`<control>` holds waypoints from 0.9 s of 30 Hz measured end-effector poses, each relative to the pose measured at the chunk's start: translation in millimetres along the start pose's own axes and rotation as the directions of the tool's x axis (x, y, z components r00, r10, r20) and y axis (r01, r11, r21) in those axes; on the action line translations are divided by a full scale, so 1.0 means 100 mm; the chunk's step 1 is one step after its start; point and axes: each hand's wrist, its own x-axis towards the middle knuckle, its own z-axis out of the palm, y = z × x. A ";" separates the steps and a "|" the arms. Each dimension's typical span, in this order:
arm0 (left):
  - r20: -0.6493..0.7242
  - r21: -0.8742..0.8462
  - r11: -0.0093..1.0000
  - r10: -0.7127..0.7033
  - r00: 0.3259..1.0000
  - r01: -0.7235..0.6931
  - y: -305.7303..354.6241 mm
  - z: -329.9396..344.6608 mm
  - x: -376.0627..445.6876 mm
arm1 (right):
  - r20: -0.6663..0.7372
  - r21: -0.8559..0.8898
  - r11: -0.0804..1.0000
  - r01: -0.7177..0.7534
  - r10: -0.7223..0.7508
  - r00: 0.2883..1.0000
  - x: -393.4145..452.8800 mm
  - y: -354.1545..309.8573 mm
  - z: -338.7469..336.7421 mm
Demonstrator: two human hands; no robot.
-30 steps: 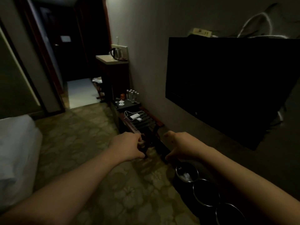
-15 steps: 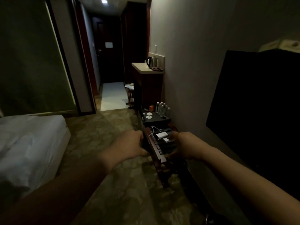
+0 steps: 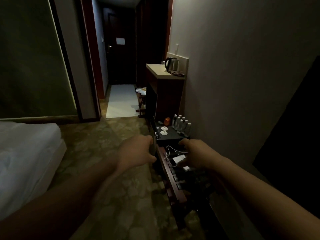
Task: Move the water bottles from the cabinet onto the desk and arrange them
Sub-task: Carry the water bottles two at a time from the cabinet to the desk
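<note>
Against the wall on the low dark cabinet (image 3: 170, 135), the water bottles (image 3: 181, 123) are sitting clustered, probably to leave room, while the left hand (image 3: 136, 153) and right hand (image 3: 195, 153) are reaching out, each grip loosely curled and holding nothing.

You face a dim room, patterned carpet (image 3: 110, 196), white bed (image 3: 24, 160) at your left, plain wall (image 3: 233, 75) at your right, dark hallway (image 3: 119, 49) ahead, tall cabinet (image 3: 166, 94) with kettle (image 3: 170, 64) on top.
</note>
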 end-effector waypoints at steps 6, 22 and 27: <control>-0.039 -0.023 0.998 0.060 0.997 -0.061 -0.58 -0.26 1.47 | -0.031 0.038 0.997 -0.063 0.064 0.997 1.47 0.15 -0.24; 0.071 0.108 0.964 0.238 0.969 -0.244 -0.99 0.37 5.04 | -0.080 0.093 0.967 -0.236 0.243 0.967 4.38 1.63 -0.55; 0.083 0.130 0.960 0.237 0.968 -0.247 -0.98 0.54 6.21 | -0.051 0.178 0.955 -0.238 0.250 0.967 5.37 2.16 -0.76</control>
